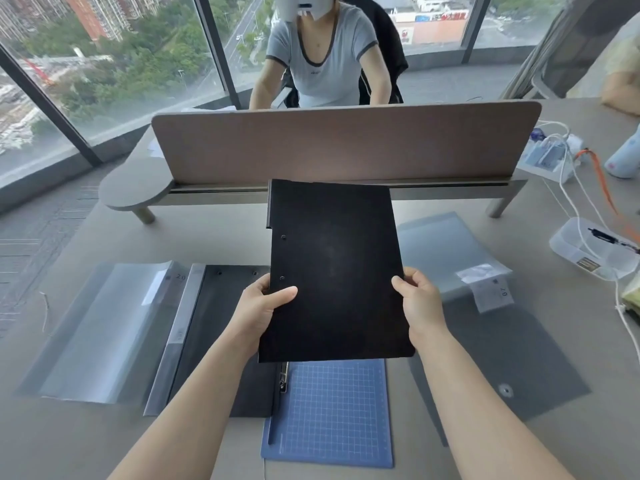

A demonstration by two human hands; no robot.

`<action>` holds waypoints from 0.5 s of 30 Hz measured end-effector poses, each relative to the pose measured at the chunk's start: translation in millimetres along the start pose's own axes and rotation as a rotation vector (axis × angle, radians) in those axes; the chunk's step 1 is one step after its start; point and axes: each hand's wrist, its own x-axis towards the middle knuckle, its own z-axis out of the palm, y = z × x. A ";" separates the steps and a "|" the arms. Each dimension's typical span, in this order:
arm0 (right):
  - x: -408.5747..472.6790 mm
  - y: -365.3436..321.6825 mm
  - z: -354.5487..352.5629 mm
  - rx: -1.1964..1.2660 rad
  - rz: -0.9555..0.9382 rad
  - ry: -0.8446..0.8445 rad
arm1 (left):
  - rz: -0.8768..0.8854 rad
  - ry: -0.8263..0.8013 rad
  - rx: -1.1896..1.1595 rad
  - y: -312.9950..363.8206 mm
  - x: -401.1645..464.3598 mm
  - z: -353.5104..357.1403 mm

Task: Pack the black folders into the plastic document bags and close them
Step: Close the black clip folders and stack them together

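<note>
I hold a black folder (332,268) up above the desk, slightly tilted. My left hand (263,310) grips its lower left edge and my right hand (420,303) its lower right edge. To the left lies a plastic document bag with a second black folder inside (214,341). Further left is an empty translucent document bag (100,334). On the right lie a pale document bag (446,251) and a darker grey one (498,355) with a round snap button.
A blue grid cutting mat (332,414) lies under my hands. A brown desk divider (346,143) stands behind, with a person seated beyond it. At the right are a clear plastic box (588,251), white cables (575,181) and an orange cable.
</note>
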 end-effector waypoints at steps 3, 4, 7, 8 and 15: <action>-1.8 11.1 13.7 -0.042 0.028 -0.026 | -0.025 0.006 -0.009 -9.2 2.6 -16.7; -3.2 14.3 19.3 -0.050 0.043 -0.039 | -0.031 0.009 -0.012 -12.2 3.4 -23.3; -9.6 24.4 37.1 -0.079 0.072 -0.069 | -0.054 0.020 -0.029 -19.6 6.6 -43.0; -11.5 28.0 43.9 -0.098 0.073 -0.081 | -0.062 0.023 -0.026 -21.1 7.3 -50.6; -23.6 58.7 94.8 -0.228 0.088 -0.215 | -0.141 0.137 -0.016 -42.1 6.3 -119.6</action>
